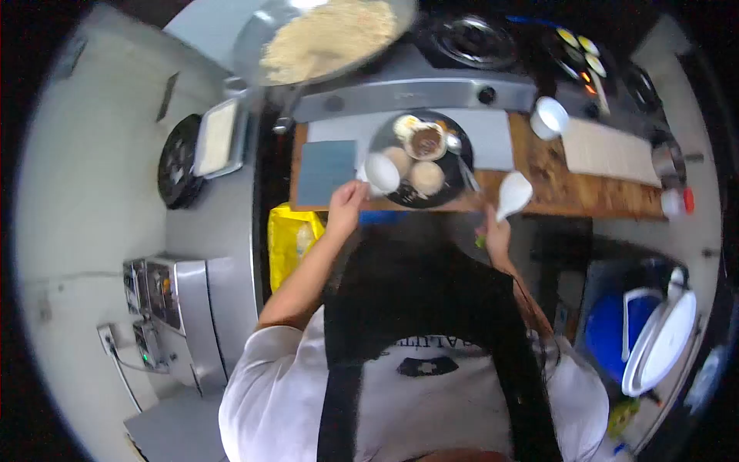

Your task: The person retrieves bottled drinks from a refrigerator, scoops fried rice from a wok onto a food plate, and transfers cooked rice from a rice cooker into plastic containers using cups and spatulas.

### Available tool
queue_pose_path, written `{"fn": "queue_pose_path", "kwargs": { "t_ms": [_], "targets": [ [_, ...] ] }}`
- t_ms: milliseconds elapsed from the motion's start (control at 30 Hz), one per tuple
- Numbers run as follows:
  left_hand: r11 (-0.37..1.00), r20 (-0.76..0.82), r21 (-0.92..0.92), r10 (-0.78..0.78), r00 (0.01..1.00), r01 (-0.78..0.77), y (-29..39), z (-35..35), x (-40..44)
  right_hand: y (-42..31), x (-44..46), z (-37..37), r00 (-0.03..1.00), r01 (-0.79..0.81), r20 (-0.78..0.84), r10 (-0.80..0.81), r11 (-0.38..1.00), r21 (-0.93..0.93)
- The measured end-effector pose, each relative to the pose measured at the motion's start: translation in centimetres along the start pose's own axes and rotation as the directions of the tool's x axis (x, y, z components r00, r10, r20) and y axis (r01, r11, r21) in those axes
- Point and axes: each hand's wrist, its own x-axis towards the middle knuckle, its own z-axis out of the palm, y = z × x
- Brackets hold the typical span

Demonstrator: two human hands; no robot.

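My left hand is closed on the handle or rim of a small white cup, tilted over the left edge of a black plate. In my right hand is a white rice paddle, its blade raised to the right of the plate. Two rounded rice mounds lie on the plate. Behind them sit a fried egg and a small bowl of brown food. A spoon or fork rests along the plate's right side.
A large pan of pale rice or grain stands back left. Eggs cook in a pan at back right, near flame. The wooden counter also carries a white cup, a beige cloth and a red-capped jar.
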Motion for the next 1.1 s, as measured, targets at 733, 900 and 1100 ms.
{"fn": "queue_pose_path", "kwargs": {
  "t_ms": [733,900,1100],
  "targets": [
    [0.868,-0.146,0.469,0.259,0.955,-0.164,1.9,-31.6,28.6,-33.6,4.6,46.4,0.633,0.698,0.715,-0.298,-0.182,-0.693],
    [0.434,0.090,0.871,0.317,0.944,-0.229,2.5,-29.3,30.2,-29.9,1.7,34.2,0.494,0.791,0.196,-0.847,0.345,-0.505],
    [0.501,0.218,0.511,0.710,0.669,-0.699,1.2,-27.8,30.8,-1.1,0.8,13.7,0.668,-0.118,-0.668,-0.327,0.841,-0.529]
  ]
}}
